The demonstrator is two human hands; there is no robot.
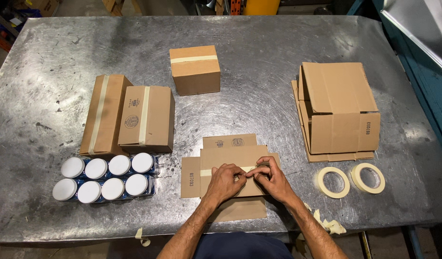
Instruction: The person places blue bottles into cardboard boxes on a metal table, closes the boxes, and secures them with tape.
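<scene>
Hands, left (224,181) and right (272,178), press tape strip (207,171) onto cardboard box (230,158).

Looks like a packing station in a warehouse or workshop, not anyone's home. The big giveaway is the metal table (259,96), scuffed and covered in swirl marks, filling most of the frame. On it there are sealed cardboard boxes (130,115) at left and centre, a stack of flattened cartons (338,112) at right, and two rolls of masking tape (350,180) at lower right. A shrink-wrapped pack of white-lidded jars (106,177) sits at lower left. Along the top edge you can make out a concrete floor, wooden pallets and something yellow, and a blue metal frame (422,81) runs down the right side.
</scene>
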